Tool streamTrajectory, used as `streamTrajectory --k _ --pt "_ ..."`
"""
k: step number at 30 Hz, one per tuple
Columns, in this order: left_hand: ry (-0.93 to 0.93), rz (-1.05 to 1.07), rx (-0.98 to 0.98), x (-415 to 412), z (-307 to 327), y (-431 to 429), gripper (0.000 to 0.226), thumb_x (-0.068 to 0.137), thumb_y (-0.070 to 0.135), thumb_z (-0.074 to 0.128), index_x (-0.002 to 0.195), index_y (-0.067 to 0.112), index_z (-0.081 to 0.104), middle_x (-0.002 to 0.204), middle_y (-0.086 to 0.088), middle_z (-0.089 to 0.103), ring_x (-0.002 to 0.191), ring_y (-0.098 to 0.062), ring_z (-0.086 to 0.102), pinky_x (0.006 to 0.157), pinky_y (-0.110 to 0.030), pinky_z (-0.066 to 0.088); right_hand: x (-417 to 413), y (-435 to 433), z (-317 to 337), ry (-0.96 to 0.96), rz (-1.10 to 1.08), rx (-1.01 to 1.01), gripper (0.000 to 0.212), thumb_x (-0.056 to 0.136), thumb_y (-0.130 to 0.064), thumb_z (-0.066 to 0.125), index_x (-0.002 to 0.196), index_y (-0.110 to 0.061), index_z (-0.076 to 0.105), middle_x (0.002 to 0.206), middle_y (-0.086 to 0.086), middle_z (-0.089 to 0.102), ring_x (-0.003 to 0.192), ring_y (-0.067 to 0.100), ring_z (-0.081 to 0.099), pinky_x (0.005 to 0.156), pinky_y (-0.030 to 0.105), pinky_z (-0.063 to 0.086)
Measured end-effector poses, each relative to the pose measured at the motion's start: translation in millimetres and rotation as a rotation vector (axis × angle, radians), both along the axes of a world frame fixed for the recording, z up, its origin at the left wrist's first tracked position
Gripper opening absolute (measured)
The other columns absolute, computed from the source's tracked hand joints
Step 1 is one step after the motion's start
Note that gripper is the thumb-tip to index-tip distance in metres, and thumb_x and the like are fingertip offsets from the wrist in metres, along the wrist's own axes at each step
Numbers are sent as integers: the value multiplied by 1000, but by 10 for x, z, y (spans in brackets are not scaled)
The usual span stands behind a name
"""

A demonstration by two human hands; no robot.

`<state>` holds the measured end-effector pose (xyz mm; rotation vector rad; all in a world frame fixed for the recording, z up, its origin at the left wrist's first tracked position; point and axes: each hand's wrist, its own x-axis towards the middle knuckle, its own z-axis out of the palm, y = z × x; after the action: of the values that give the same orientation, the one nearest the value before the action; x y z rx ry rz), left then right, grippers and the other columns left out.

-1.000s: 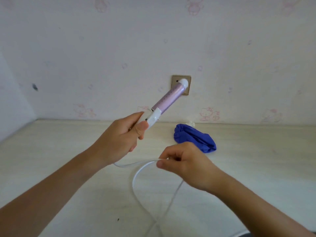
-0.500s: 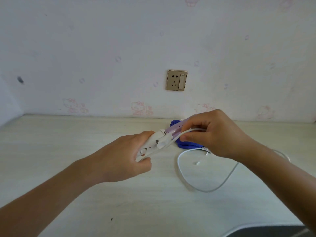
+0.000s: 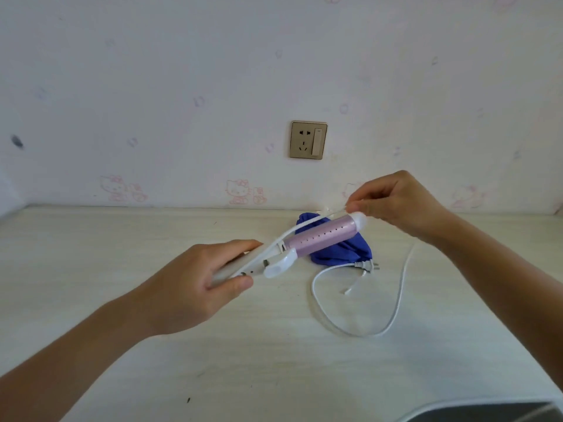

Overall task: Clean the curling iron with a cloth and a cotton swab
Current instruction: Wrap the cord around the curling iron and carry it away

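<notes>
White-handled curling iron with lilac barrel (image 3: 320, 237) is held near-level above the pale table (image 3: 122, 269), left hand (image 3: 195, 287) wrapped round its handle; a second ago it pointed up at the beige wall socket (image 3: 308, 140). Right hand (image 3: 396, 202) now pinches the white power cord (image 3: 396, 303) at the iron's tip. Wiping not begun. Crumpled blue cloth (image 3: 341, 254) lies behind the iron, untouched. The loose cord loop below may snag.

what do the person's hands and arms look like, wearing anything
Both are bare. The left hand and right hand wear no gloves, and no rings show. Both forearms are uncovered as far as the frame edges: no sleeves, watch or bracelet in view.
</notes>
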<state>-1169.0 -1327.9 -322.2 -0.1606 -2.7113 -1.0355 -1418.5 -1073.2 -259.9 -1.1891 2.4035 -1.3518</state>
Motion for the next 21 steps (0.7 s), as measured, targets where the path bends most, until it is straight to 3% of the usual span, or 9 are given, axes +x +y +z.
streamTrajectory --k 2,4,7,9,11,13,15,18,21 --pt "41 -4 80 8 -11 16 36 99 36 59 135 45 59 88 -3 65 67 -24 55 58 -32 43 4 -15 -130 -26 2 5 20 87 -2 78 78 -19 83 53 -15 55 49 -1 41 52 10 34" --pt "81 11 141 -34 2 59 39 100 34 58 137 45 58 89 -7 65 71 -28 55 60 -33 43 141 -84 -350 -20 1 97 10 87 -12 81 77 -13 83 59 -7 52 56 4 39 56 19 36" --pt "126 79 131 -174 46 99 38 100 33 53 135 46 58 82 -3 61 66 -15 50 60 -24 40 512 -195 -626 24 153 252 37 96 -25 73 69 -2 62 62 9 40 57 10 32 56 25 32" --pt "115 126 27 -284 55 146 33 99 33 50 131 42 58 77 2 59 63 -11 49 58 -31 42 743 -256 -667 143 267 267 47 101 -28 65 65 -7 44 60 8 34 55 12 28 53 23 27" --pt "95 171 -69 -373 46 225 32 100 28 52 131 37 57 80 8 62 66 -14 55 62 -39 48 873 -318 -611 248 298 245 42 101 -27 63 65 -15 48 58 5 39 53 14 33 52 23 31" --pt "88 193 -118 -442 38 293 35 101 20 56 133 34 57 86 13 64 74 -14 59 66 -39 51 926 -384 -521 261 294 212 39 102 -24 62 65 -20 49 58 2 43 54 15 37 53 27 34" --pt "82 191 -154 -495 47 330 36 101 18 56 133 34 57 88 14 63 76 -14 58 68 -38 51 933 -430 -453 252 277 217 41 103 -22 62 66 -11 46 60 6 44 57 22 39 57 38 37" --pt "44 200 -234 -520 70 321 30 102 21 54 129 33 57 86 9 62 77 -18 58 71 -45 52 841 -418 -357 244 237 209 38 100 -25 66 67 -13 53 61 1 46 58 15 42 57 32 36" --pt "-25 152 -300 -438 101 267 21 101 27 54 119 36 58 81 8 62 74 -16 58 68 -45 51 650 -381 -187 208 194 126 22 90 -26 79 70 -25 73 62 -7 63 58 5 54 57 19 41"
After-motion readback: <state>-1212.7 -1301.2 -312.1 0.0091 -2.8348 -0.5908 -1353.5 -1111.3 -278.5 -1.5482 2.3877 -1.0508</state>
